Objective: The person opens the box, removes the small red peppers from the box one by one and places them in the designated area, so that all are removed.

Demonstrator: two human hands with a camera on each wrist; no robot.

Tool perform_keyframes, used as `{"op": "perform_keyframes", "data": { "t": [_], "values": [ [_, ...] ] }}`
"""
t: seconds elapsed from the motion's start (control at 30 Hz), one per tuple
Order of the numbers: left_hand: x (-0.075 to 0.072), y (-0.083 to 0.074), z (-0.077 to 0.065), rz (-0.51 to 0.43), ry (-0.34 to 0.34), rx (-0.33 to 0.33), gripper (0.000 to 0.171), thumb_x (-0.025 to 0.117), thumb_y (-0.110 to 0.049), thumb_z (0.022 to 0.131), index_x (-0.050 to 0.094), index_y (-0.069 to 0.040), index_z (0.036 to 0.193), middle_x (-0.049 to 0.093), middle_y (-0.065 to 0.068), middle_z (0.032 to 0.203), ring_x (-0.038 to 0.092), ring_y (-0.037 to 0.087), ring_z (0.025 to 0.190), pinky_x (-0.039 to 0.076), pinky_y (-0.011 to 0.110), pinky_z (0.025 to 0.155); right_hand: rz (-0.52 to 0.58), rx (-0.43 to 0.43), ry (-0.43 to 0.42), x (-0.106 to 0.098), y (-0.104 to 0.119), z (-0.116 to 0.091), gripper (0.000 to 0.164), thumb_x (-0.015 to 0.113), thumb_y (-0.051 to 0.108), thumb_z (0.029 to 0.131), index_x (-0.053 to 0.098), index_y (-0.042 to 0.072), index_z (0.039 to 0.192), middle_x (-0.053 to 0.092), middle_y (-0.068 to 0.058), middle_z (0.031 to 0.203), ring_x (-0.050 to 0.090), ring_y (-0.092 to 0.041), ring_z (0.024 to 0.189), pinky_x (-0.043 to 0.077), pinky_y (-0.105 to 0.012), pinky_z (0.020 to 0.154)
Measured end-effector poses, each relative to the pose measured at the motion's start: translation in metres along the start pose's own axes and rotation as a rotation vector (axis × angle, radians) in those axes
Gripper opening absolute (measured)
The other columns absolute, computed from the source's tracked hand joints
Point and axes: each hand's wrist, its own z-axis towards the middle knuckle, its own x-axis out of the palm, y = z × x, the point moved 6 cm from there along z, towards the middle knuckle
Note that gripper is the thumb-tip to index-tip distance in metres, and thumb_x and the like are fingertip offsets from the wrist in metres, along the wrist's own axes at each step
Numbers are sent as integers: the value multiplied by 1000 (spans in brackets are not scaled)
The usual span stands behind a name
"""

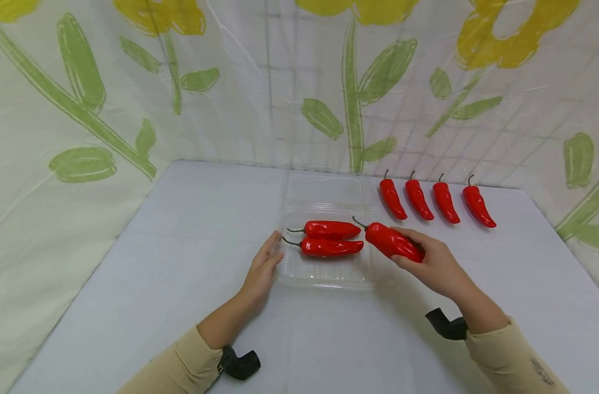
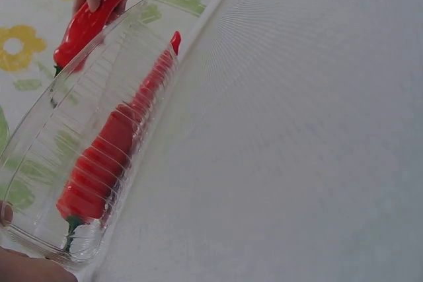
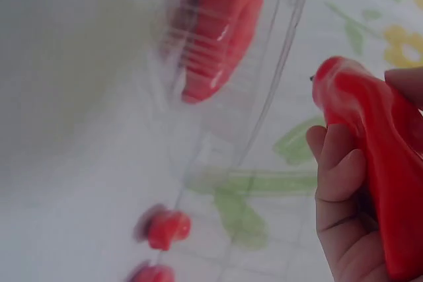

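Note:
My right hand [image 1: 435, 265] grips a red chili pepper [image 1: 390, 241] with a green stem, held up at the right edge of a clear plastic clamshell box [image 1: 329, 276]. Its stem points left toward the box. In the right wrist view, fingers and thumb wrap round the pepper [image 3: 377, 143]. Two red chili peppers, a rear one [image 1: 331, 230] and a front one [image 1: 331, 248], lie side by side in the box, stems to the left. With fairly straight fingers, my left hand [image 1: 261, 273] touches the box's left side. The left wrist view shows the ribbed box wall [image 2: 39, 130] close up.
Several more red chili peppers [image 1: 444, 202] lie in a row at the back right of the white table [image 1: 206, 230], stems toward the back. The box's open lid [image 1: 324, 189] lies flat behind it. A flower-printed curtain [image 1: 255, 82] hangs behind the table.

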Motion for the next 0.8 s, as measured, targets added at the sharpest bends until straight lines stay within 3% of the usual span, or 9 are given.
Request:
{"op": "perform_keyframes", "data": {
  "t": [0.37, 0.8],
  "values": [
    [1, 0, 0, 3, -7, -29, 56, 31, -9, 98, 11, -5, 150, 9, 6, 158, 4, 22, 146, 6, 44, 118, -37, 51, -26, -9, -26, -2, 70, 64, 14, 85, 29, 6, 145, 43, -25, 131, 42, -41, 114, 55, -45, 75],
    [0, 2, 0, 6, -15, -50, 56, 31, -12, 98, 12, -9, 150, 9, 3, 158, 4, 20, 146, 7, 46, 118, -228, 64, -39, -1, -43, -4, 76, 63, 4, 83, 20, -4, 146, 35, -30, 134, 40, -45, 114, 50, -57, 84]
  ]
}}
